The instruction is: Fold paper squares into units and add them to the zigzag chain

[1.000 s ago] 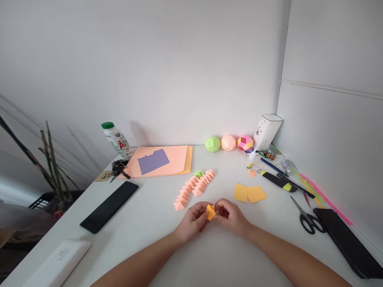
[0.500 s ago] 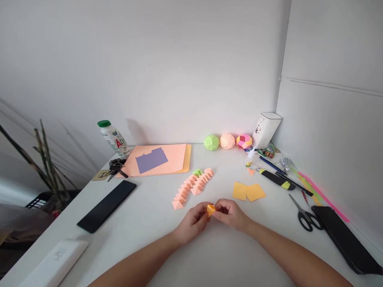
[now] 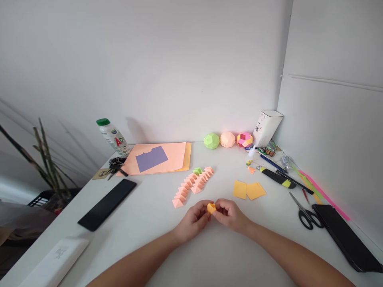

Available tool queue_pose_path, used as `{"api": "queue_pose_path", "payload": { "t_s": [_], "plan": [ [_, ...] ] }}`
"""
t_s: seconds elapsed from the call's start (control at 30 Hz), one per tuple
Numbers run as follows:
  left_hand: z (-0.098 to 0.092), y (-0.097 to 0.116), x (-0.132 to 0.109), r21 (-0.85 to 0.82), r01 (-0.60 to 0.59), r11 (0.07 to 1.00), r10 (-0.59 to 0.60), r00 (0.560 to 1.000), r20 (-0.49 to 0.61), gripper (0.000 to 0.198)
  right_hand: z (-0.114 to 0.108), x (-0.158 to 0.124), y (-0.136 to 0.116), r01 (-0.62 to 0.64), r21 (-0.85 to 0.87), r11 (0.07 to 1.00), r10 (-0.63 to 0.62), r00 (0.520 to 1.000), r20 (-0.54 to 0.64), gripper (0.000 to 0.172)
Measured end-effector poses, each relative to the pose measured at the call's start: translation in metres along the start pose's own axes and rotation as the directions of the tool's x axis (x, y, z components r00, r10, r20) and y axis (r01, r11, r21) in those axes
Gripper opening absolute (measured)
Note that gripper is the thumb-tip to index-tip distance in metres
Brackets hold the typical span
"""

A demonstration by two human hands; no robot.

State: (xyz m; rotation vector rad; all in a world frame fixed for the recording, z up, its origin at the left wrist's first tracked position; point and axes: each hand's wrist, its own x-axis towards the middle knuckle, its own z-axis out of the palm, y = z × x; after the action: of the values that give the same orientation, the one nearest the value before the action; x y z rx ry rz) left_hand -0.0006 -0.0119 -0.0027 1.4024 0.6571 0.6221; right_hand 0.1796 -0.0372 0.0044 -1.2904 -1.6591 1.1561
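Observation:
A small folded piece of orange paper [image 3: 211, 208] sits between my two hands, just above the white table. My left hand [image 3: 194, 220] pinches it from the left side, and my right hand [image 3: 229, 213] pinches its right edge. The fingers partly cover it. Just beyond, peach folded paper pieces [image 3: 188, 184] lie in two slanting rows, with green folded pieces [image 3: 198, 171] near the far end. To the right of my hands lie two stacks or sheets of square orange paper, a left one [image 3: 239, 189] and a right one [image 3: 256, 191].
Scissors [image 3: 308, 217], a utility knife [image 3: 277, 177], a glue bottle [image 3: 250, 155] and a black case [image 3: 344, 235] lie on the right. Three paper balls [image 3: 228, 140] line the wall. Left are peach sheets [image 3: 176, 153], a bottle [image 3: 113, 136], a dark phone-like slab [image 3: 107, 204] and a white box [image 3: 56, 261].
The folded orange paper has turned slightly between my fingers, showing a different face. Both hands keep nearly the same place, and the view has shifted a little.

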Motion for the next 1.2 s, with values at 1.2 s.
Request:
{"api": "queue_pose_path", "payload": {
  "t_s": [1.2],
  "plan": [
    [-0.0015,0.0034,-0.0003,-0.069,0.07,0.995,-0.075,0.995,-0.063,0.033,-0.0005,-0.0011,0.0003,0.107,-0.043,0.993,-0.108,0.994,-0.022,0.011]
  ]
}}
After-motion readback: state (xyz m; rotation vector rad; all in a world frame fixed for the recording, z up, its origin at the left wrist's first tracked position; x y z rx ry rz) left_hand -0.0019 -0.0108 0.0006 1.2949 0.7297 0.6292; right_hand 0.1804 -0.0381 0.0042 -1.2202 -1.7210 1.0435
